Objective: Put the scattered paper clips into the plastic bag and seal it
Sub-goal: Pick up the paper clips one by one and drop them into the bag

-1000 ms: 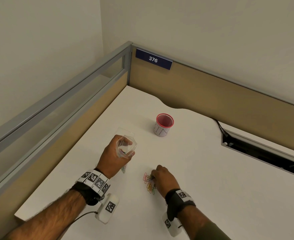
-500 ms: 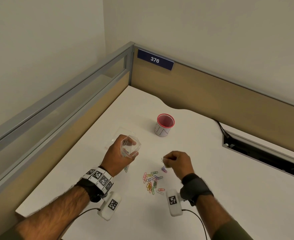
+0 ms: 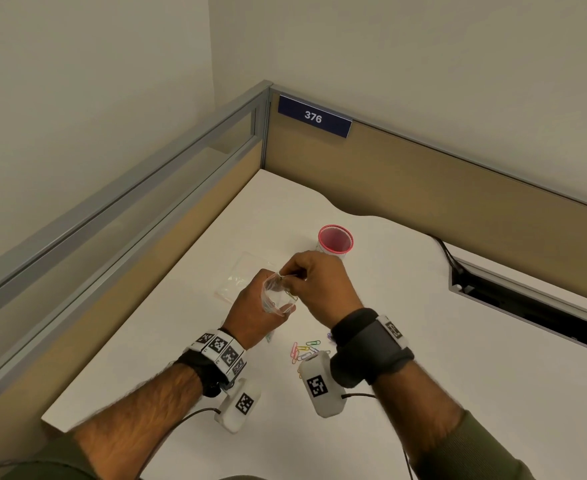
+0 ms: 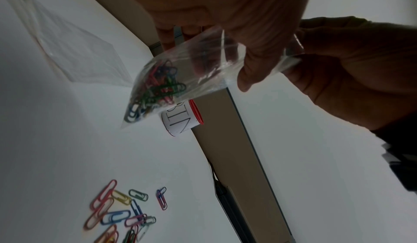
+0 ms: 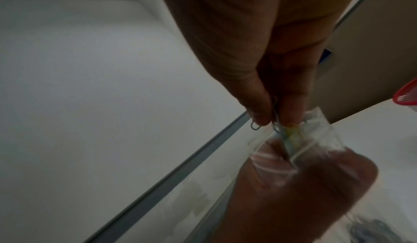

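My left hand (image 3: 257,313) grips a small clear plastic bag (image 3: 278,294) with its mouth held open, above the white desk. In the left wrist view the bag (image 4: 180,72) holds a bunch of coloured paper clips (image 4: 155,86) at its bottom. My right hand (image 3: 314,278) is at the bag's mouth and pinches a few paper clips (image 5: 276,120) between thumb and fingers, their tips inside the opening. Several loose coloured clips (image 3: 304,351) lie on the desk below my right wrist, also seen in the left wrist view as a scattered clip pile (image 4: 121,211).
A red-rimmed mesh cup with a white label (image 3: 335,240) stands just behind my hands. A second clear bag (image 3: 243,282) lies flat on the desk (image 3: 458,393) to the left. Partition walls (image 3: 423,188) close the back and left; a cable slot (image 3: 527,306) opens at right.
My right hand picked clips off the desk pile, rose and moved left and back to the bag's mouth. The left hand kept holding the bag nearly still.
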`<control>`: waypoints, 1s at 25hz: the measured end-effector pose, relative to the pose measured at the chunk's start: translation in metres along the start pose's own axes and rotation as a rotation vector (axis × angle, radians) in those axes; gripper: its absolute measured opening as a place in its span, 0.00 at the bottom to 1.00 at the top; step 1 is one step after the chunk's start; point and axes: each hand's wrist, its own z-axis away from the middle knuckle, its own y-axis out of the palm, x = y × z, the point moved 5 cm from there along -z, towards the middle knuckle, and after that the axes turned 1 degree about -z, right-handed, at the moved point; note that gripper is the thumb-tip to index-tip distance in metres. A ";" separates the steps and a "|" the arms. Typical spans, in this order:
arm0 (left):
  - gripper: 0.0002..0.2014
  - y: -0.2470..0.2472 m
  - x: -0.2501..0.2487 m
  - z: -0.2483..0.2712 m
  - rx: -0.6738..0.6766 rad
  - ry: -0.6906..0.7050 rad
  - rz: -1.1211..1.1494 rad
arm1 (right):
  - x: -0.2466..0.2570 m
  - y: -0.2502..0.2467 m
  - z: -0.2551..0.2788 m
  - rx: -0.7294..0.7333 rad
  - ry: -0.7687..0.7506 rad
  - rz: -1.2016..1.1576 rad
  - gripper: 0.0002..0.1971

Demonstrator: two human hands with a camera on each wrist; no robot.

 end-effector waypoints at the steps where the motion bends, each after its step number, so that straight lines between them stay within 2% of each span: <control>1: 0.23 0.000 0.001 0.000 0.002 -0.007 0.004 | 0.000 0.007 -0.002 0.031 0.005 0.076 0.05; 5: 0.20 -0.001 -0.004 -0.001 -0.010 -0.006 0.016 | 0.004 0.015 -0.003 0.056 0.026 0.129 0.10; 9: 0.19 -0.007 -0.001 0.003 -0.022 0.034 0.038 | 0.003 -0.007 0.002 -0.107 0.009 -0.007 0.11; 11: 0.19 -0.011 0.001 0.005 -0.030 0.038 0.041 | -0.019 -0.017 0.005 -0.172 0.049 -0.076 0.10; 14: 0.19 -0.019 0.002 0.006 -0.050 0.046 0.052 | -0.087 -0.015 0.007 -0.184 0.220 -0.060 0.10; 17: 0.19 -0.026 0.004 0.008 -0.072 0.042 0.063 | -0.159 0.009 0.014 -0.072 0.399 0.135 0.11; 20: 0.19 -0.029 0.007 0.009 -0.087 0.035 0.072 | -0.199 0.038 0.032 0.112 0.499 0.312 0.14; 23: 0.19 -0.029 0.007 0.009 -0.087 0.035 0.060 | -0.202 0.058 0.043 0.243 0.444 0.403 0.20; 25: 0.19 -0.029 0.009 0.007 -0.083 0.038 0.062 | -0.193 0.072 0.049 0.305 0.359 0.448 0.19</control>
